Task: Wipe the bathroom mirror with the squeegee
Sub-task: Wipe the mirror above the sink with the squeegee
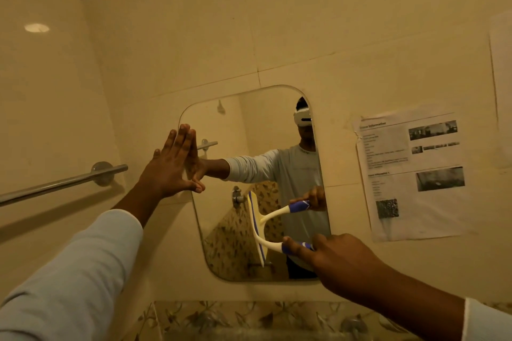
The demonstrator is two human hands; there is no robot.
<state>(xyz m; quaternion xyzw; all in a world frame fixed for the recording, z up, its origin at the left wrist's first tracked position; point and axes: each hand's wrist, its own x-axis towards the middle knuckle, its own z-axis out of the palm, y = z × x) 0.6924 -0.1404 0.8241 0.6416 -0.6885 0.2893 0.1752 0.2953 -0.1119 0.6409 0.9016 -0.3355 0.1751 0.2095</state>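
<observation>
A rounded frameless mirror (243, 130) hangs on the beige tiled wall ahead. My left hand (170, 167) lies flat and open against the mirror's upper left edge, fingers pointing up. My right hand (340, 260) grips the blue and white handle of a squeegee (261, 241). Its cream blade stands nearly upright against the glass in the mirror's lower middle. The glass reflects the squeegee, both hands and the person wearing a headset.
A chrome towel bar (63, 183) runs along the left wall. A printed paper sheet (412, 174) is stuck to the wall right of the mirror. A patterned floral tile band (249, 318) runs below the mirror.
</observation>
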